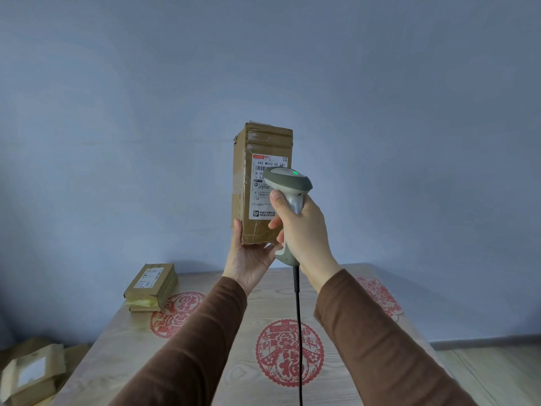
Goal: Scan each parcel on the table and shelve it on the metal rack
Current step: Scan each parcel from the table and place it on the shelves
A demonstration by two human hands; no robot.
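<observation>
A tall brown cardboard parcel (244, 177) stands upright in the air above the table, its white shipping label facing me. My left hand (248, 259) holds it from below, thumb on its left side and fingers under its bottom edge. My right hand (301, 230) grips the handle of a grey barcode scanner (288, 183), whose head sits right in front of the label with a green light lit on top. The scanner's black cable (298, 332) hangs down over the table. A flat brown parcel (152, 284) lies at the table's far left corner.
The wooden table (234, 347) carries red paper-cut decorations. More cardboard parcels (32, 373) lie on the floor at the lower left. A plain blue-grey wall fills the background. Wooden floor shows at the lower right. No metal rack is in view.
</observation>
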